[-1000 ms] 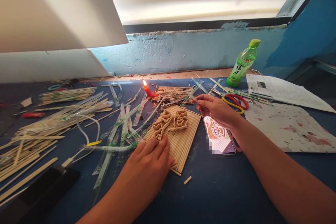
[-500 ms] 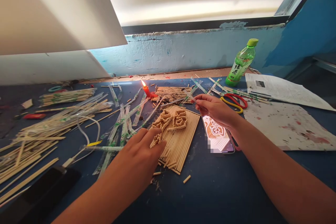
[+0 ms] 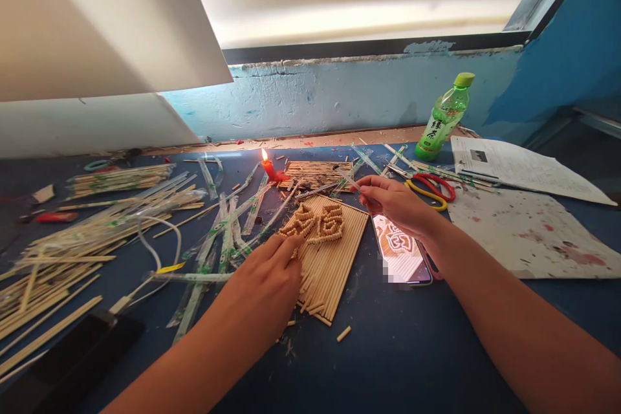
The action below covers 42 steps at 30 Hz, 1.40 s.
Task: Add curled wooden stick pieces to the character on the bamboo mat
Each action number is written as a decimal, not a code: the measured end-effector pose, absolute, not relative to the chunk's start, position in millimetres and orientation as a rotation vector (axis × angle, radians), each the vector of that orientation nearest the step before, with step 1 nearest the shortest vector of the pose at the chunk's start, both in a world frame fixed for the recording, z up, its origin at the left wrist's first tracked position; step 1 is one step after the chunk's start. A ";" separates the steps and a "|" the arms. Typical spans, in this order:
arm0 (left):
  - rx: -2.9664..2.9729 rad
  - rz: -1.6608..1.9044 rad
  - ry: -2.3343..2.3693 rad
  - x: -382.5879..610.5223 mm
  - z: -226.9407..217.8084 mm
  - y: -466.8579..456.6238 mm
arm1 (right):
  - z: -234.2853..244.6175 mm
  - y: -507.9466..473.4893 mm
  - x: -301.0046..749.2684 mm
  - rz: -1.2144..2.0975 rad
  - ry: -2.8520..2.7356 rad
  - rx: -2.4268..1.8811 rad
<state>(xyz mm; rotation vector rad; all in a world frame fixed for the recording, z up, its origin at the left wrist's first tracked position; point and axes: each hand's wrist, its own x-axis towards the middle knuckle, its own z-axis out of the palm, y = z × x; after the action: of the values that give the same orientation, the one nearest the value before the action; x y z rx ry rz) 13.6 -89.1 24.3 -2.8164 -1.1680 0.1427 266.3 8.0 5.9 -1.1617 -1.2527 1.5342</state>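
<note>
My right hand [image 3: 395, 204] pinches a thin strip [image 3: 348, 177] | my left hand [image 3: 272, 273] bends over the stick mat [image 3: 336, 265] | its grip I cannot tell

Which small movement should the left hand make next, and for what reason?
Perhaps the left hand should gently steady the near-left part of the raised pattern: its fingers are at that part, while the right hand is occupied, pinching a thin pale strip.

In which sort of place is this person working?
Probably an indoor craft workspace: a lit red candle, scissors and a panel of wooden sticks with raised shapes share the blue tabletop.
</note>
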 end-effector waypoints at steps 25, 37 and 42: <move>-3.207 -0.570 -1.879 2.7 22.5 -73.4 | 4.0 8.0 267.4 1.520 -1.276 -1.157; -2.507 -2.321 -1.969 -4.1 50.1 11.4 | 3.1 8.6 269.4 1.535 -1.242 -1.124; -2.177 -2.736 -2.021 -25.6 18.7 41.7 | -1.2 11.2 270.3 1.514 -1.252 -1.151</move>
<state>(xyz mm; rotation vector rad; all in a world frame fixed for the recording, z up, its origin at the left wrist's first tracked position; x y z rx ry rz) -25.6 41.7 18.7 -2.1770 -2.0211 -2.7365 270.3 11.2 -1.2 -1.1506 -1.2520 1.5138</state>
